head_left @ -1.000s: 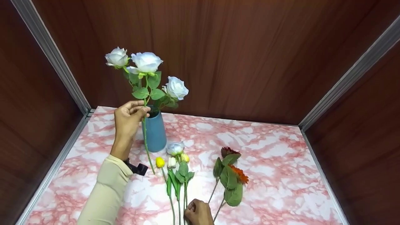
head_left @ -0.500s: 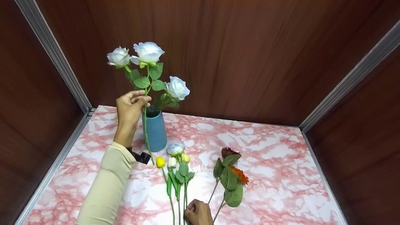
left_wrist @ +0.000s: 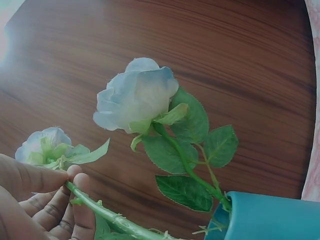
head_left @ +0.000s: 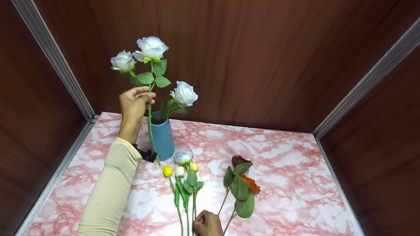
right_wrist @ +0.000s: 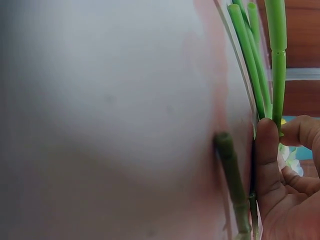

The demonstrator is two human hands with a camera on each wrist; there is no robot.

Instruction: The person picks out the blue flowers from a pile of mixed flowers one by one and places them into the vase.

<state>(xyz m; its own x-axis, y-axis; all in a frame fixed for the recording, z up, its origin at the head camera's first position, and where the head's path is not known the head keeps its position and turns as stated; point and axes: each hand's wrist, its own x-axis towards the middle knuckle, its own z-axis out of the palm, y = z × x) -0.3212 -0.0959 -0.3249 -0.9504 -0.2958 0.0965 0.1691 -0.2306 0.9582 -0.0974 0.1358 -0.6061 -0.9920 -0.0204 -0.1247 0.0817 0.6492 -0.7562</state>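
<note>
In the head view my left hand [head_left: 135, 101] pinches the green stem of a white rose [head_left: 151, 48] between thumb and fingers. The rose is upright, its stem hanging outside the blue vase [head_left: 163, 139], in front of its left side. Two more white roses, one on the left [head_left: 123, 61] and one on the right [head_left: 184, 93], stand in the vase. Low in the head view, my right hand [head_left: 208, 223] is at the stems of the lying flowers. The right wrist view shows its thumb and finger pinching a green stem [right_wrist: 278, 85].
On the pink marbled table [head_left: 282, 157] lie a yellow tulip [head_left: 167, 171], a white tulip [head_left: 179, 171], a pale yellow tulip [head_left: 193, 166] and a white rose [head_left: 183, 156]. A dark red flower [head_left: 240, 160] and an orange flower [head_left: 252, 184] lie to the right. Brown panels [head_left: 229, 65] enclose the table.
My left hand has risen with the white rose, lifting its bloom higher and its stem end up alongside the vase. My right hand has stayed in place at the lying stems.
</note>
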